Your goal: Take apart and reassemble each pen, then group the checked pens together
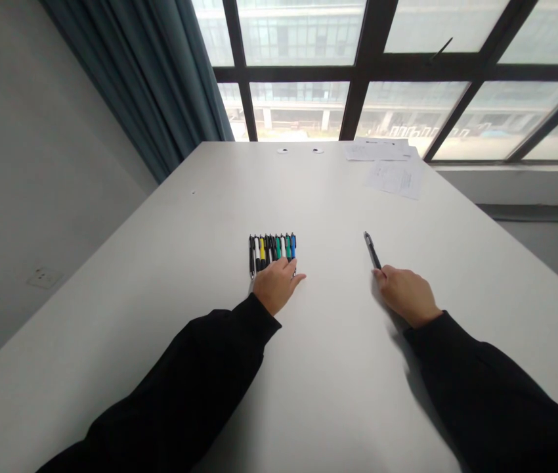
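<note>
Room first: a person is working at a long white table (171, 263), with a dark-framed window (367, 69) running across the far side and a teal curtain (146, 79) hanging at its left end. A wall socket plate (42, 278) is sitting low on the pale wall to the left.

On the table, two loose paper sheets (393, 179) are lying near the far edge, right of centre, and two small round white discs (283, 150) are showing near that same edge. Nearer the person, black sleeves (175, 387) are reaching in from both sides.

Mid-table, a tight row of retractable pens (272, 253) is lying side by side, barrels pointing away from the person, in black, white, yellow, green and blue. A single dark pen (372, 249) is lying apart to the right, angled across the surface.

The left hand (275, 284) is resting at the near end of the row, fingers spread apart, tips reaching the pens, none clamped. The right hand (407, 295) is lying at the near end of the single pen, fingers together; whether they are pinching it, I cannot tell.

Handling, as I judge it: these pens are light, stiff and smooth, and are apt to roll. The mid-barrel looks like the surest hold, with the row's outer pens the easiest to reach.
</note>
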Available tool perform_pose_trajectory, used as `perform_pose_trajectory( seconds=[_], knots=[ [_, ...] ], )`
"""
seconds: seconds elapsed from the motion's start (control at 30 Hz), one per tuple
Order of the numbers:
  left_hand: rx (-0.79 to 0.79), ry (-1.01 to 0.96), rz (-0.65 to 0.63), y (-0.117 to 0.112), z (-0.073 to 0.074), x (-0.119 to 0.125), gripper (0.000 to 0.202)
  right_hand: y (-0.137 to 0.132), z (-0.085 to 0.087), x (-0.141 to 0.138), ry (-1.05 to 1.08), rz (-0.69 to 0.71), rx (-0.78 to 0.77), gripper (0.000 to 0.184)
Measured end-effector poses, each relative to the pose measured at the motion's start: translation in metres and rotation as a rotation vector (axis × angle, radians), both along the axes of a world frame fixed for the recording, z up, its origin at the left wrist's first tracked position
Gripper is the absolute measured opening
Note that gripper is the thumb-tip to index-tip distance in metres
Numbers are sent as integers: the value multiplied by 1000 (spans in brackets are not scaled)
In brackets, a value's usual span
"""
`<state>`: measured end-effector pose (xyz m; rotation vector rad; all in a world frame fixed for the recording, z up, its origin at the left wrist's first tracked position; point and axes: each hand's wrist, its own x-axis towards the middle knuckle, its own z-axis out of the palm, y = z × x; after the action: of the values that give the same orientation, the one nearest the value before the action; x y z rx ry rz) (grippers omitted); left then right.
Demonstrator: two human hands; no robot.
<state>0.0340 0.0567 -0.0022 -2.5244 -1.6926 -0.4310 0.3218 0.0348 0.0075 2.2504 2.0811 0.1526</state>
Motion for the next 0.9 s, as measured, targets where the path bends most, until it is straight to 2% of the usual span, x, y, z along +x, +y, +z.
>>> perform_pose_trajectory(
  seconds=[0.17, 0.5, 0.73, 0.9],
  knots=[
    [19, 21, -18, 0, 0, -1, 30, 1, 0, 2, 37, -21, -4, 49],
    [197, -39, -125, 1, 0, -4, 20, 1, 0, -1, 150, -13, 77, 57],
    [205, -116, -243, -1, -1, -5, 20, -3, -3, -6, 222, 184, 239, 51],
    [98, -152, -368, -3, -4, -4, 22, -7, -2, -7, 293, 404, 218, 49]
  ],
)
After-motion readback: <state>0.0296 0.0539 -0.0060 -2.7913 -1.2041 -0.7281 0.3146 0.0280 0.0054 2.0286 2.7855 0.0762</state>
